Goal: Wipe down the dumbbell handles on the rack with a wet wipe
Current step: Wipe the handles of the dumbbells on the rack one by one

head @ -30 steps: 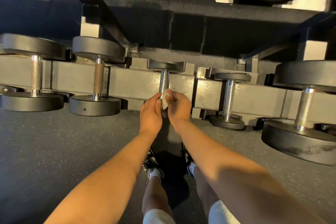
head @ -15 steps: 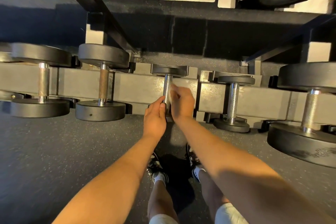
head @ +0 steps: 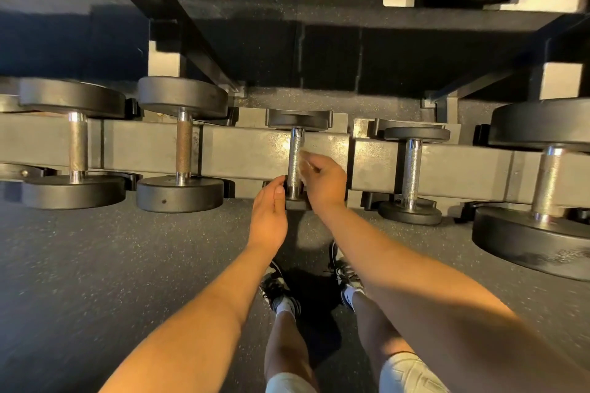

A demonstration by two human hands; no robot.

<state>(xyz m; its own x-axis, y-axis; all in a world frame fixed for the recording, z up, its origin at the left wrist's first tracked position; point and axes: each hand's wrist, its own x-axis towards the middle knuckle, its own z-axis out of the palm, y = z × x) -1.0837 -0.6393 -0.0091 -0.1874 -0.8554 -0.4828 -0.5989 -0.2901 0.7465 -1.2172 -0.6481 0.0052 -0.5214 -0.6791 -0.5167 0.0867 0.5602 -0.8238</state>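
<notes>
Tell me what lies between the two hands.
In the head view, the middle dumbbell's metal handle stands between the left hand and the right hand, which holds a wipe against its right side.

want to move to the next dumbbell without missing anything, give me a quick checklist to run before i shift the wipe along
1. wet wipe held: ok, the right hand pinches it.
2. Wipe on the middle handle: ok, against its right side, about halfway along.
3. Whole handle wiped: cannot tell, no wetness shows on the metal.
4. left hand bracing the near head: cannot tell, it sits beside it and the contact is hidden.
5. next handle to the right free: ok, nothing lies on it.
</notes>
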